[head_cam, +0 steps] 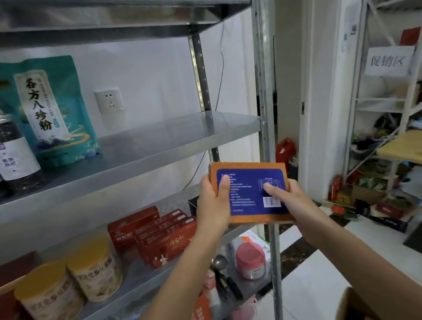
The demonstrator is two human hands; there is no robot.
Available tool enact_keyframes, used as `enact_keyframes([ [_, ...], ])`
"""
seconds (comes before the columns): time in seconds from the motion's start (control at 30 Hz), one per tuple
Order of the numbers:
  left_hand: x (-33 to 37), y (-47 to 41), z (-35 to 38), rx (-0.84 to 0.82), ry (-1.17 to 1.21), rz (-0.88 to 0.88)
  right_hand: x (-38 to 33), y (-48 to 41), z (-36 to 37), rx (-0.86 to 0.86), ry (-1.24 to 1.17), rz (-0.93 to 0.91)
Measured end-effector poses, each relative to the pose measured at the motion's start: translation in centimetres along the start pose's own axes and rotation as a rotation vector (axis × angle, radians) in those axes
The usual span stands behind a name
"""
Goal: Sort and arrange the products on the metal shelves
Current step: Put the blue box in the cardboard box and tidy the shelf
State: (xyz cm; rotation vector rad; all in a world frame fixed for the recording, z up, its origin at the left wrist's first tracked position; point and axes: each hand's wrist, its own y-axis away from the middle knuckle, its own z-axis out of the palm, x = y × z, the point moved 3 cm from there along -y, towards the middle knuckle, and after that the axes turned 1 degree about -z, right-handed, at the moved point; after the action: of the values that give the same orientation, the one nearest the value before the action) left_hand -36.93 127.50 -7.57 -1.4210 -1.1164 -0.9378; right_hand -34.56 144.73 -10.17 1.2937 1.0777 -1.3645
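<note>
An orange box with a blue printed label (248, 179) is held in front of the metal shelf unit, at the right end between two shelf levels. My left hand (215, 203) grips its left edge, thumb on the label. My right hand (290, 197) grips its lower right corner, thumb pressed near the barcode. The middle metal shelf (174, 140) carries a teal pouch (41, 111) and two dark jars (8, 151) at its left. The shelf below holds red boxes (161, 235) and two gold-lidded tins (72, 282).
The unit's front right upright post (263, 97) stands just behind the box. A pink jar (251, 260) sits on a lower shelf. An open cardboard carton (348, 314) is at the bottom right. A second white rack with a paper sign (388, 62) stands at the far right.
</note>
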Motion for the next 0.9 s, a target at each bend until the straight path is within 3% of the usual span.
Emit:
enact_keyframes([
  [0.13,-1.2,-0.7,-0.3,-0.156,0.141,-0.147,0.0,0.9,-1.7,-0.264,-0.229,0.004],
  [0.2,-1.5,-0.3,0.4,-0.206,0.118,-0.148,0.4,1.4,-1.8,-0.256,-0.258,-0.023],
  [0.37,-0.6,1.1,2.0,-0.059,-0.364,0.105,1.2,2.6,-1.7,0.122,-0.212,-0.202],
  [0.5,-0.1,4.4,5.5,-0.415,-0.122,0.045,1.5,3.8,-0.6,0.382,0.013,-0.397],
  [0.57,0.2,5.1,6.2,-0.491,-0.073,0.028,1.7,4.5,-0.1,0.414,0.078,-0.427],
  [0.67,0.8,5.2,6.2,-0.54,0.039,0.006,1.7,5.5,0.9,0.297,0.155,-0.429],
  [0.9,-0.1,5.1,5.9,-0.469,0.097,-0.078,2.1,8.5,2.2,-0.043,0.182,-0.363],
])
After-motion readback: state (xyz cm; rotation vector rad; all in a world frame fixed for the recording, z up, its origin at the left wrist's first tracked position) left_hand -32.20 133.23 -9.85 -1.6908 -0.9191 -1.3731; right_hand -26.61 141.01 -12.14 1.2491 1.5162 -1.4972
